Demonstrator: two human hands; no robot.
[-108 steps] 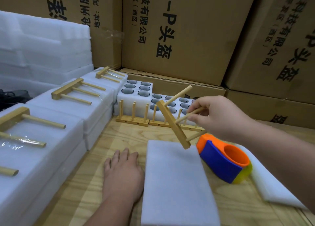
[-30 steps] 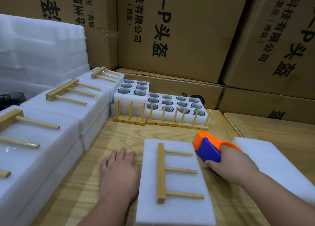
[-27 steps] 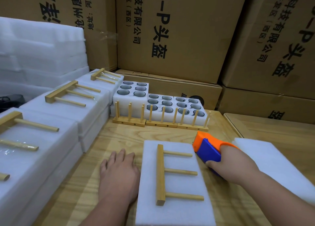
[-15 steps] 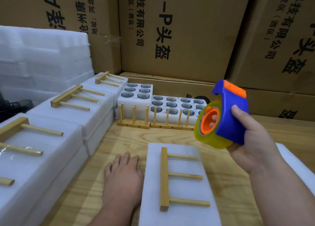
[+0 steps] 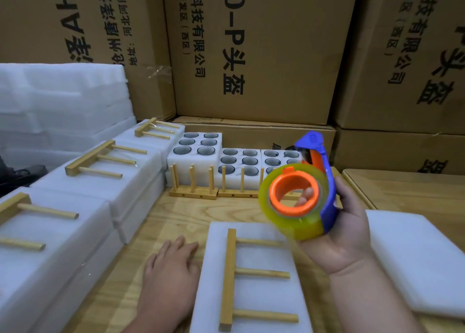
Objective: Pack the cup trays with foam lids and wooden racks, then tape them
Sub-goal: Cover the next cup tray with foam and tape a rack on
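Observation:
A white foam lid covers a tray in front of me, with a wooden rack lying flat on it, pegs pointing right. My right hand grips a blue and orange tape dispenser with a yellowish tape roll, lifted above the tray's far right corner; a fingertip shows through the orange core. My left hand rests flat on the wooden table, touching the tray's left side. Open cup trays with dark cups stand at the back, upright racks in front of them.
Taped foam packs with racks line the left side. A stack of foam sheets rises at the far left. A loose foam lid lies to the right. Cardboard boxes wall off the back.
My right hand laid the rack on the foam lid, then took the tape dispenser off the table and raised it, turning the roll toward me. The left hand stayed put.

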